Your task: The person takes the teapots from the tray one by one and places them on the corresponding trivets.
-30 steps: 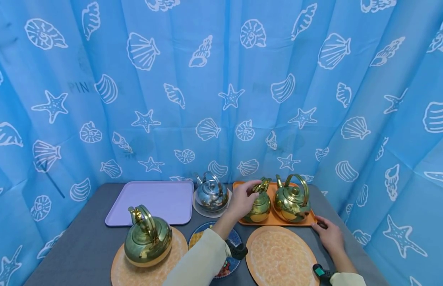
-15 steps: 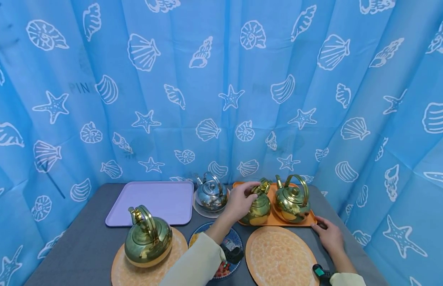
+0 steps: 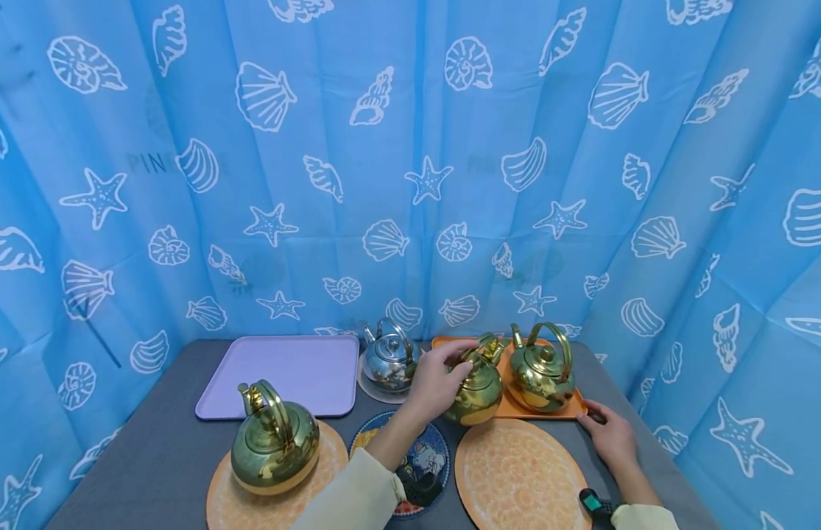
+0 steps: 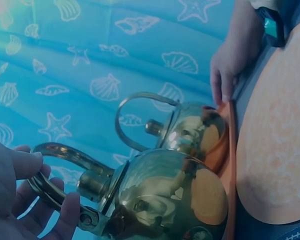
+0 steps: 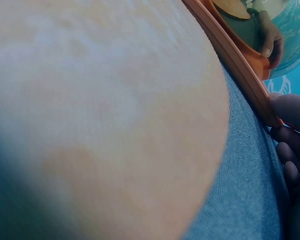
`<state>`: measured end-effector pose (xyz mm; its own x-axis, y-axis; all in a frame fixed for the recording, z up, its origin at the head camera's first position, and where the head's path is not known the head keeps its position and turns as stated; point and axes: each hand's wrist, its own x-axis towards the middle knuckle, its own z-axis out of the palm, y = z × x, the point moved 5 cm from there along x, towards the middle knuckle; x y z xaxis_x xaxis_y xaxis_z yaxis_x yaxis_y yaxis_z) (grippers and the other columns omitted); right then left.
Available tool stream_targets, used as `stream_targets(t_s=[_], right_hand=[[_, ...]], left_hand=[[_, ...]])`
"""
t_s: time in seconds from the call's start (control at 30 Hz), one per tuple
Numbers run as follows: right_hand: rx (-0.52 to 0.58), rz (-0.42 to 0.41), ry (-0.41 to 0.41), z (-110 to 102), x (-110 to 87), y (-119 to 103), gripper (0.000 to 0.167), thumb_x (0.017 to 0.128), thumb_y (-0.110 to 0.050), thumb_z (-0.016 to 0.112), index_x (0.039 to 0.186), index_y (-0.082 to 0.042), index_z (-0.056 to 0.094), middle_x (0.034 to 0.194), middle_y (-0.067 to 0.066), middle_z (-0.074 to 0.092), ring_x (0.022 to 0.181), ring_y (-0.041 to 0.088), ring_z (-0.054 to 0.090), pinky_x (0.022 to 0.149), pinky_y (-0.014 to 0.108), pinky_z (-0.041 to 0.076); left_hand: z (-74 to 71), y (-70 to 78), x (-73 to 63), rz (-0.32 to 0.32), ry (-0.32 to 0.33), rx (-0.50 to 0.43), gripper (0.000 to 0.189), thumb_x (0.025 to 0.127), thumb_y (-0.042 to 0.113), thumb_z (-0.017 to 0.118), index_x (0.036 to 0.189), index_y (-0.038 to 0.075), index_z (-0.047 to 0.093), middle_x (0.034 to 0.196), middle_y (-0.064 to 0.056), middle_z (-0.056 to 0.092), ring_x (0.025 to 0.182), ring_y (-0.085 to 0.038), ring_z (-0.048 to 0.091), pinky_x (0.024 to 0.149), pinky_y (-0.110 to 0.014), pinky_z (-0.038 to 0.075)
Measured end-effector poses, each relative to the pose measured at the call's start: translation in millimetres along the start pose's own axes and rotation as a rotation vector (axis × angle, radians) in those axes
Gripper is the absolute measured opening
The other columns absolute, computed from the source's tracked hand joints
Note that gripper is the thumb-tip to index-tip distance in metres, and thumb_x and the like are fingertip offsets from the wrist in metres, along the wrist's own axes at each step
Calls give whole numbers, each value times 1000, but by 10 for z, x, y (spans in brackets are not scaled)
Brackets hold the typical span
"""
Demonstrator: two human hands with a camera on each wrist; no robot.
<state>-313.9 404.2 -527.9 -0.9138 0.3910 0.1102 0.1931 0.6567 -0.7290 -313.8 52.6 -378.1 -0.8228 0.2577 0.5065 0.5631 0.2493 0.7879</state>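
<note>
My left hand (image 3: 438, 383) grips the raised handle (image 4: 72, 152) of a shiny gold kettle (image 3: 478, 397), its thumb and fingers curled round it. The kettle's base overlaps the near edge of the orange tray (image 3: 516, 413) in the head view. Behind it in the left wrist view, a second gold kettle (image 3: 543, 379) sits on the tray's right part, with its handle upright. At the tray's near right corner, my right hand (image 3: 613, 439) pinches the rim (image 5: 262, 107) between thumb and fingers.
A third gold kettle (image 3: 274, 450) stands on the left round tan mat (image 3: 332, 445). Another tan mat (image 3: 523, 475) lies before the orange tray. A silver kettle (image 3: 389, 362), a lilac tray (image 3: 291, 372) and a blue patterned plate (image 3: 433, 456) are also on the grey table.
My left hand has drawn the gripped gold kettle toward me and slightly left, so its base now overlaps the orange tray's near edge. My right hand stays at the tray's corner.
</note>
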Motion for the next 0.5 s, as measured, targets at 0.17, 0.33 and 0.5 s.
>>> stream_targets(t_s=[0.17,0.33,0.5], right_hand=[[1,-4,4,4,1,5,46,95,-20,62,131,7,53,127,32,54,117,47,48,96,60,36],[3,3,3,4,2,5,46,96,-21,62,132,6,53,128,31,53,118,47,47,97,60,36],[-3,-1,1,5,4,0,46,95,-21,62,132,6,53,127,31,53,118,47,47,97,60,35]], left_hand=[[-70,30,-84,1,24,-54,29,94,8,64,122,18,68,113,5,66,90,-7,61,77,-29,51],[-146,46,-167,25,60,-54,27,94,9,64,120,16,69,113,5,67,89,-9,61,77,-30,51],[-237,45,-252,4,94,-64,26,94,9,64,118,17,69,112,6,67,90,-9,62,76,-30,52]])
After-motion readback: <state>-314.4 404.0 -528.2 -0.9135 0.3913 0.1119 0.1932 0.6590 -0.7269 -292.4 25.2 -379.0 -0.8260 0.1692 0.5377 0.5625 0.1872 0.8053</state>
